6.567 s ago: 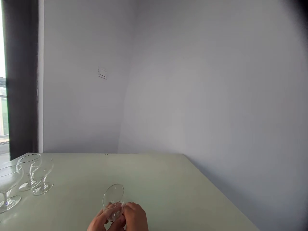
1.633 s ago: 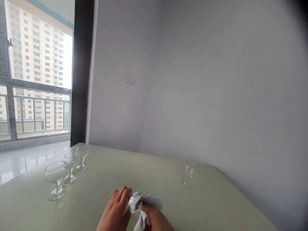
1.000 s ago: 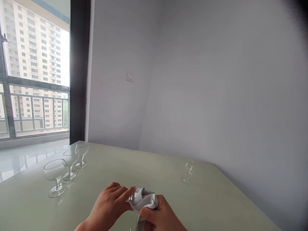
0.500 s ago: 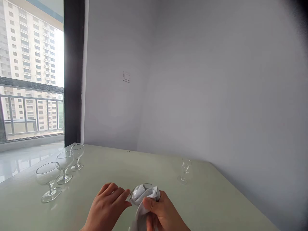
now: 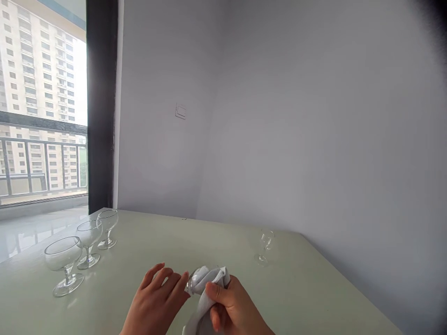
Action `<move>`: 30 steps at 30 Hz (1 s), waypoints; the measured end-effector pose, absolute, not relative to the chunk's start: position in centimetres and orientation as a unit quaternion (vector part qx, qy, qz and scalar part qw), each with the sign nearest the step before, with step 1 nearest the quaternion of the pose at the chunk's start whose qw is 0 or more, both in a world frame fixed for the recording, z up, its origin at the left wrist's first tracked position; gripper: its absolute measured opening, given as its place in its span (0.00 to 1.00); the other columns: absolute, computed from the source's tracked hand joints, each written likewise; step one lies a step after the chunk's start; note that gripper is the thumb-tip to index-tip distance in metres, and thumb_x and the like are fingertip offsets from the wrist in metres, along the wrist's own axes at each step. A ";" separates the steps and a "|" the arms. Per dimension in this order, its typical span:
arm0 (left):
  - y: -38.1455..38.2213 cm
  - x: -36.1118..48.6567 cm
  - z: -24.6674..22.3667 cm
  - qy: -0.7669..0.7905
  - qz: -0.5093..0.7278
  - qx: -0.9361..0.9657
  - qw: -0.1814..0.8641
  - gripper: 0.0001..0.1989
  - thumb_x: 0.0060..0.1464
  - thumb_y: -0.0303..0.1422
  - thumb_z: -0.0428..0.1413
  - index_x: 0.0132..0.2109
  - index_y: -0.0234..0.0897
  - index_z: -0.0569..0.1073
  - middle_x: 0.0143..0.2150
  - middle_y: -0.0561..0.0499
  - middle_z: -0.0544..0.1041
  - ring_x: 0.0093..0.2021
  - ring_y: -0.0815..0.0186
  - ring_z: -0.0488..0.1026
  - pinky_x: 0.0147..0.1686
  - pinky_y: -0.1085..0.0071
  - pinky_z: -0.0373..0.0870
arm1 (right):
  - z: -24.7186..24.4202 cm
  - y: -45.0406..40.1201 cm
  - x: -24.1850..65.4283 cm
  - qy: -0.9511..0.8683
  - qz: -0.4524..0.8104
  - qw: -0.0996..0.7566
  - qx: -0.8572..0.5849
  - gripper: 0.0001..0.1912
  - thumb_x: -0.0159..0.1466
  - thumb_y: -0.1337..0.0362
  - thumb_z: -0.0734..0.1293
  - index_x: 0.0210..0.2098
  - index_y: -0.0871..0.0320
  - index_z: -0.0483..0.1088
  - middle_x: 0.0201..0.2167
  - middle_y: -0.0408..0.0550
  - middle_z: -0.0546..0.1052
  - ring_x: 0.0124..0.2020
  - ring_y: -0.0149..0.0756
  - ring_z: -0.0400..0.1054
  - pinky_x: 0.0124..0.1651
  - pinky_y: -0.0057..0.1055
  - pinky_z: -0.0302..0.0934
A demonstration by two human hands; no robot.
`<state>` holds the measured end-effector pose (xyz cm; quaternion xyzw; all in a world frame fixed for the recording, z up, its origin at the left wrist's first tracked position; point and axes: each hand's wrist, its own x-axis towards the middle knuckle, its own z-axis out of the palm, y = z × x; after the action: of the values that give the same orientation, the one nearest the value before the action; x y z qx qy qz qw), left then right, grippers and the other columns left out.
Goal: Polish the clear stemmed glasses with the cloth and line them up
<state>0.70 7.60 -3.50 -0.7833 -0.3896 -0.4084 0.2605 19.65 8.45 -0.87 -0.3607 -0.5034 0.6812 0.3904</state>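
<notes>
My left hand (image 5: 157, 294) is closed, its fingertips and thumb on one end of a clear glass (image 5: 189, 285) held low over the table. Most of that glass is hidden by a white cloth (image 5: 206, 304) and my fingers, so its full shape cannot be seen. My right hand (image 5: 232, 302) grips the cloth, thumb on top, with the fabric bunched against the glass and a loose end hanging towards me.
On the pale table (image 5: 146, 242), three stemmed glasses stand upright at the left: a near glass (image 5: 66, 274), a middle glass (image 5: 89, 246) and a far glass (image 5: 107, 230). A smaller stemmed glass (image 5: 266, 244) stands at the back right. Grey walls (image 5: 279, 139) rise behind.
The cloth has turned a little against the glass as my right hand twists it. My left fingers have shifted slightly on the glass. The view has swung slightly right.
</notes>
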 end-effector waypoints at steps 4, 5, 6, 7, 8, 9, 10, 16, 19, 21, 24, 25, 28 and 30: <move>8.3 -0.2 -3.7 -0.451 -0.327 -0.831 -0.002 0.11 0.55 0.41 0.53 0.33 0.39 0.73 0.24 0.55 0.72 0.26 0.67 0.65 0.27 0.73 0.58 | -0.4 7.4 20.7 -0.584 0.624 0.336 -0.395 0.13 0.53 0.59 0.68 0.34 0.60 0.67 0.16 0.37 0.68 0.14 0.26 0.60 0.17 0.22 0.51; 8.4 -0.2 -3.8 -0.460 -0.303 -0.828 -0.107 0.14 0.55 0.43 0.52 0.30 0.38 0.72 0.22 0.56 0.71 0.25 0.68 0.65 0.24 0.74 0.58 | 0.0 7.2 21.2 -0.625 0.596 0.318 -0.391 0.10 0.52 0.64 0.68 0.33 0.60 0.68 0.18 0.37 0.68 0.16 0.26 0.61 0.19 0.23 0.53; 8.5 -0.2 -4.0 -0.457 -0.275 -0.820 -0.206 0.17 0.55 0.45 0.51 0.28 0.37 0.72 0.21 0.56 0.70 0.24 0.69 0.65 0.23 0.76 0.58 | 0.5 7.2 21.7 -0.662 0.572 0.299 -0.381 0.07 0.50 0.67 0.69 0.30 0.59 0.69 0.18 0.37 0.67 0.17 0.26 0.61 0.20 0.23 0.54; 8.5 0.0 -4.2 -0.448 -0.251 -0.813 -0.275 0.19 0.55 0.47 0.49 0.27 0.36 0.71 0.21 0.56 0.69 0.23 0.69 0.65 0.21 0.77 0.58 | 0.8 7.2 22.1 -0.687 0.557 0.284 -0.370 0.06 0.49 0.68 0.69 0.28 0.59 0.70 0.18 0.37 0.67 0.18 0.26 0.61 0.21 0.23 0.54; 8.5 0.2 -4.4 -0.441 -0.242 -0.811 -0.300 0.20 0.56 0.47 0.48 0.28 0.36 0.72 0.21 0.56 0.70 0.22 0.69 0.65 0.21 0.77 0.58 | 1.0 7.3 22.3 -0.696 0.553 0.278 -0.364 0.05 0.49 0.68 0.70 0.27 0.59 0.70 0.18 0.36 0.67 0.18 0.26 0.61 0.21 0.23 0.53; 8.4 0.4 -4.5 -0.437 -0.250 -0.820 -0.272 0.19 0.56 0.46 0.48 0.31 0.37 0.73 0.23 0.55 0.72 0.24 0.69 0.67 0.22 0.76 0.60 | 1.1 7.6 22.3 -0.691 0.559 0.281 -0.362 0.06 0.49 0.67 0.70 0.27 0.60 0.70 0.17 0.36 0.67 0.17 0.26 0.61 0.20 0.23 0.53; 8.3 0.6 -4.6 -0.442 -0.280 -0.830 -0.192 0.16 0.56 0.44 0.49 0.35 0.38 0.74 0.27 0.54 0.74 0.27 0.67 0.69 0.27 0.74 0.63 | 0.9 7.9 22.1 -0.671 0.573 0.298 -0.364 0.07 0.50 0.65 0.70 0.28 0.60 0.70 0.16 0.36 0.67 0.16 0.27 0.62 0.19 0.23 0.52; 7.7 0.8 -3.5 -0.375 -0.423 -0.770 0.295 0.11 0.57 0.28 0.51 0.47 0.39 0.71 0.33 0.53 0.77 0.36 0.63 0.70 0.51 0.58 0.52 | -1.7 8.8 19.3 -0.473 0.707 0.410 -0.329 0.21 0.51 0.49 0.69 0.28 0.64 0.67 0.07 0.37 0.62 0.09 0.22 0.52 0.15 0.22 0.42; 8.1 -0.2 -3.5 -0.350 -0.400 -0.813 0.235 0.09 0.56 0.32 0.54 0.44 0.38 0.71 0.29 0.54 0.76 0.28 0.67 0.66 0.36 0.69 0.60 | -1.0 7.8 19.3 -0.505 0.700 0.355 -0.361 0.23 0.53 0.50 0.67 0.37 0.64 0.65 0.09 0.36 0.63 0.10 0.25 0.54 0.15 0.22 0.43; 8.5 -0.7 -3.9 -0.359 -0.404 -0.831 0.132 0.10 0.54 0.37 0.55 0.43 0.39 0.72 0.26 0.54 0.73 0.26 0.68 0.64 0.27 0.73 0.58 | 0.6 6.9 19.9 -0.566 0.647 0.310 -0.406 0.20 0.52 0.57 0.68 0.40 0.61 0.65 0.13 0.35 0.64 0.14 0.25 0.55 0.17 0.22 0.47; 8.8 -0.7 -4.3 -0.393 -0.408 -0.818 -0.094 0.18 0.49 0.49 0.55 0.36 0.39 0.75 0.22 0.55 0.69 0.25 0.68 0.63 0.25 0.74 0.57 | 3.1 5.8 21.2 -0.694 0.513 0.268 -0.429 0.12 0.49 0.68 0.68 0.34 0.55 0.70 0.21 0.36 0.65 0.20 0.25 0.54 0.23 0.23 0.49; 8.7 -0.5 -4.2 -0.397 -0.398 -0.805 -0.189 0.23 0.45 0.54 0.55 0.33 0.38 0.75 0.21 0.55 0.68 0.25 0.69 0.62 0.25 0.75 0.57 | 3.6 5.5 21.7 -0.728 0.468 0.260 -0.427 0.11 0.48 0.69 0.67 0.32 0.53 0.72 0.22 0.37 0.66 0.20 0.26 0.54 0.22 0.24 0.48; 8.0 0.2 -3.4 -0.387 -0.311 -0.724 -0.479 0.31 0.39 0.60 0.53 0.29 0.34 0.74 0.18 0.55 0.65 0.21 0.71 0.59 0.20 0.76 0.53 | 3.8 5.2 22.8 -0.780 0.396 0.237 -0.424 0.07 0.49 0.69 0.67 0.25 0.49 0.73 0.19 0.38 0.68 0.17 0.28 0.55 0.20 0.26 0.46; 7.3 0.5 -2.7 -0.364 -0.260 -0.668 -0.595 0.30 0.38 0.60 0.54 0.27 0.33 0.72 0.16 0.56 0.64 0.17 0.73 0.56 0.16 0.77 0.49 | 3.5 5.3 23.3 -0.795 0.384 0.231 -0.409 0.05 0.49 0.66 0.68 0.22 0.48 0.73 0.18 0.38 0.69 0.16 0.28 0.56 0.20 0.27 0.47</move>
<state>0.51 7.34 -2.72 -0.6677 -0.3640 -0.2599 -0.5951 23.32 5.31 3.50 -0.4090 -0.7949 0.3842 0.2307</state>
